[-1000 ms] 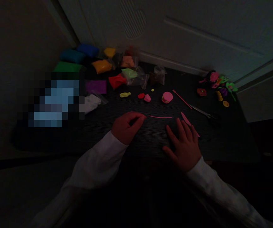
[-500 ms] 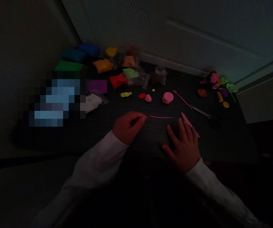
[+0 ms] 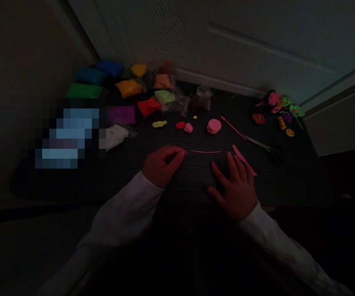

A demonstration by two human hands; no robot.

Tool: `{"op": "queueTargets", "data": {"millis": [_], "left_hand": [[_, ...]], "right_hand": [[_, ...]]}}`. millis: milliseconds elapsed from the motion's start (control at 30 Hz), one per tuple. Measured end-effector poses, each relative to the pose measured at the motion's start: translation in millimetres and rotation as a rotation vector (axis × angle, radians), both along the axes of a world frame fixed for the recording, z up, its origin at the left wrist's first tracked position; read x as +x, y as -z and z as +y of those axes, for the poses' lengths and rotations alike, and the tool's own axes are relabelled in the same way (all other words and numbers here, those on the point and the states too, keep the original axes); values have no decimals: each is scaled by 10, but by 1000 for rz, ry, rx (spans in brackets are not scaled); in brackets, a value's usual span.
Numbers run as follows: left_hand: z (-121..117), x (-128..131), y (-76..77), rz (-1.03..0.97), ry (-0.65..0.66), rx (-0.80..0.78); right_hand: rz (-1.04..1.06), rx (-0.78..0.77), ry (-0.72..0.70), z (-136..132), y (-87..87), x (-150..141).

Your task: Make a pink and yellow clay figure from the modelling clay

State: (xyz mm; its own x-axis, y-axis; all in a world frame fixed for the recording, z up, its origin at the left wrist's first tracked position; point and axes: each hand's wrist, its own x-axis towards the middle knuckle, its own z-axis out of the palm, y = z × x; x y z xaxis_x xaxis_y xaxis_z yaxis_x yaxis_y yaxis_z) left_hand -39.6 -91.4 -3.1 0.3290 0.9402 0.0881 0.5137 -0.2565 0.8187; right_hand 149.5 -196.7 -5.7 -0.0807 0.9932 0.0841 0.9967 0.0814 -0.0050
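On the dark table lies a thin pink clay strand [image 3: 206, 152], stretched roughly left to right. My left hand [image 3: 163, 164] is closed in a pinch just off the strand's left end; whatever its fingertips hold, if anything, is too small to tell. My right hand [image 3: 234, 187] rests open, fingers spread, beyond the strand's right end. Partly under those fingers is a pink plastic clay knife [image 3: 240, 154]. Farther back sit a round pink and yellowish clay piece [image 3: 214, 126], a pink lump [image 3: 189, 128], a red bit [image 3: 180, 125] and a yellow piece [image 3: 159, 124].
Bags of coloured clay [image 3: 128, 88] fill the back left, beside a blurred bright screen [image 3: 69, 135]. At right are a pink stick tool [image 3: 233, 128], scissors [image 3: 260, 144] and small clay figures [image 3: 272, 98]. A panelled wall or door [image 3: 242, 61] stands behind the table.
The whole view has shifted slightly, so everything sits a little farther left. Both hands keep the same pose, and the strand lies as before.
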Motion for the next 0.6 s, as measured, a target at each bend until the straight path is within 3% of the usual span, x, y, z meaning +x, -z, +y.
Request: {"op": "queueTargets", "data": {"millis": [467, 600], "left_hand": [[3, -2, -11, 5, 5, -4], [1, -7, -10, 3, 18, 5]], "right_hand": [[59, 42, -66, 34, -8, 35], [65, 61, -5, 39, -1, 46]]}}
